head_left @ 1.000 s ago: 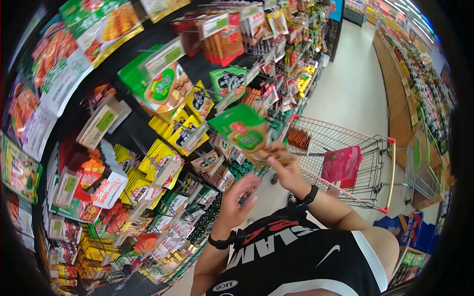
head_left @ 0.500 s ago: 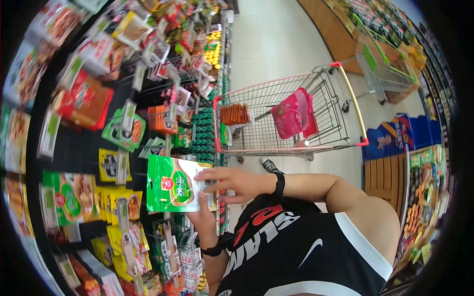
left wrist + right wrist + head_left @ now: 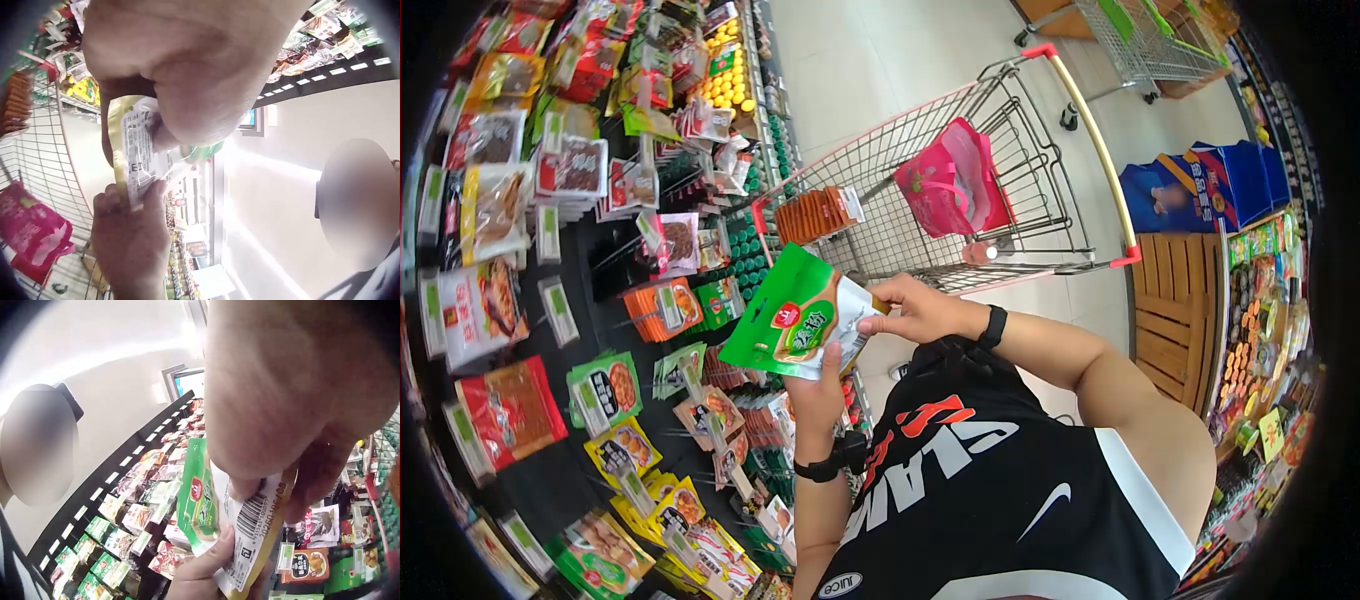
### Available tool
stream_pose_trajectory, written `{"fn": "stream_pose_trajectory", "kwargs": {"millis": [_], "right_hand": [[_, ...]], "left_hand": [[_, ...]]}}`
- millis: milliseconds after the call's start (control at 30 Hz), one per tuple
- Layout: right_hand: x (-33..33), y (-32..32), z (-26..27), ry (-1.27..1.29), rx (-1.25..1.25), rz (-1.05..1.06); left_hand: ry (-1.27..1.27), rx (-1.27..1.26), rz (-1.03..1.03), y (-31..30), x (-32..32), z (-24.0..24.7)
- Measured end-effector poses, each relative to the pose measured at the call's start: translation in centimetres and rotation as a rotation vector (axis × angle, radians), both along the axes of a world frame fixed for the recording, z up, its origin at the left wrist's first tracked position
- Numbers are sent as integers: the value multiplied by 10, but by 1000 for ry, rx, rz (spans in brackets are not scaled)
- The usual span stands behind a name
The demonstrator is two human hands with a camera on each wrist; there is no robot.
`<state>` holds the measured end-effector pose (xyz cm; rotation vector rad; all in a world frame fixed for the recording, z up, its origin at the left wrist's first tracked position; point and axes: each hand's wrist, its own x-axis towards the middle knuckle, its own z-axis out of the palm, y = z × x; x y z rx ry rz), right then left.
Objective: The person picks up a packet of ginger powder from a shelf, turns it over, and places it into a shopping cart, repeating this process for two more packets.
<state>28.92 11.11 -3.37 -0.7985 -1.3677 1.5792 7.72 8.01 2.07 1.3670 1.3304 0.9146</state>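
Observation:
Both hands hold a green and white food pouch (image 3: 795, 315), tilted in front of the chest, with a red logo on its front. My right hand (image 3: 922, 310) pinches the pouch's right end, thumb on the near face. From below, my left hand (image 3: 815, 392) grips its lower edge, thumb against the front. In the right wrist view the left thumb (image 3: 215, 553) presses on the pouch beside a printed barcode (image 3: 253, 519). The left wrist view shows the pouch's pale printed panel (image 3: 140, 140) with the right hand (image 3: 132, 240) pinching its lower end.
Racks of hanging food packets (image 3: 615, 390) line the left side. A wire shopping cart (image 3: 1040, 262) stands ahead, carrying a pink bag (image 3: 945, 185) and a stack of orange-brown packets (image 3: 810, 215). A second cart (image 3: 1150, 65), blue boxes (image 3: 1190, 190) and a wooden slatted stand (image 3: 1170, 320) are at right.
The pouch has come from beside the rack to the chest. My left hand, apart from it at first, now grips it too. The view has turned down toward the cart; the pouch now tilts.

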Motion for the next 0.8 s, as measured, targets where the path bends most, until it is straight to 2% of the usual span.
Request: {"fn": "stream_pose_trajectory", "kwargs": {"millis": [100, 133, 233, 267, 367, 400, 500, 533, 633, 667, 767, 800], "right_hand": [[12, 22, -9, -193, 51, -51], [15, 31, -16, -377, 29, 18], [-6, 42, -13, -260, 199, -379], [-4, 49, -12, -307, 284, -313], [-10, 59, 13, -386, 523, -169], [-18, 58, 12, -329, 488, -88], [-29, 57, 22, -155, 333, 41], [-30, 55, 24, -106, 323, 71], [-46, 37, 19, 256, -274, 220], [-43, 41, 18, 69, -98, 215], [-61, 30, 15, 240, -400, 238], [-71, 25, 10, 314, -438, 252]], "left_hand": [[26, -72, 10, 24, 12, -1], [-1, -27, 54, 30, 21, 1], [-10, -9, 121, 43, 24, -7], [110, -7, 125, 45, 23, -5], [169, -17, 53, 47, 15, -7], [246, 159, -51, 50, 11, -8], [120, 195, -79, 48, 7, 10], [237, 281, -105, 42, -3, 11], [291, 237, -102, 22, -28, 17], [342, 332, -102, 18, -39, 17], [419, 297, 185, -6, -72, 19], [251, 291, 376, -15, -76, 11]]}}
